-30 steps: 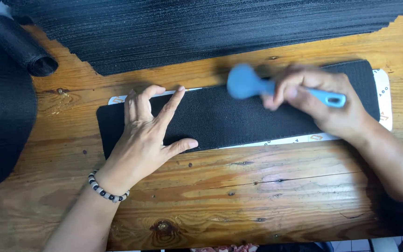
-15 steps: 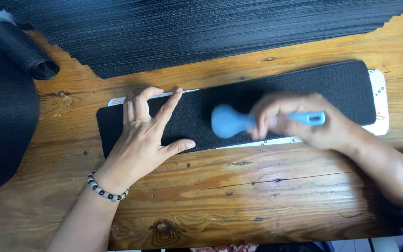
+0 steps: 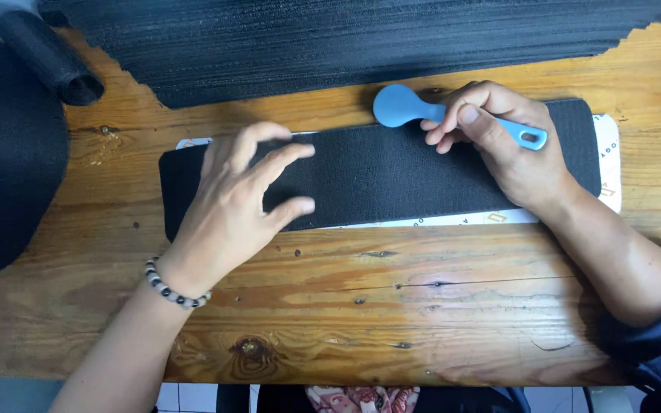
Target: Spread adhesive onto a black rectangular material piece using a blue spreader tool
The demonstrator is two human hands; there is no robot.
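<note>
Fabric strip (image 3: 392,172), black and textured, lies flat across the wooden worktop (image 3: 392,306) over a white backing sheet (image 3: 610,164) that peeks out at its 3 o'clock end. It looks light, limp and slightly grippy, so pressing it flat would likely serve better than pinching an edge. The left hand (image 3: 242,199) rests on the strip's 9 o'clock end, fingers spread apart and empty. The right hand (image 3: 499,138) is closed around the handle of a blue spoon-shaped tool (image 3: 403,105), a stiff, smooth piece whose rounded head sits at the strip's 12 o'clock edge.
</note>
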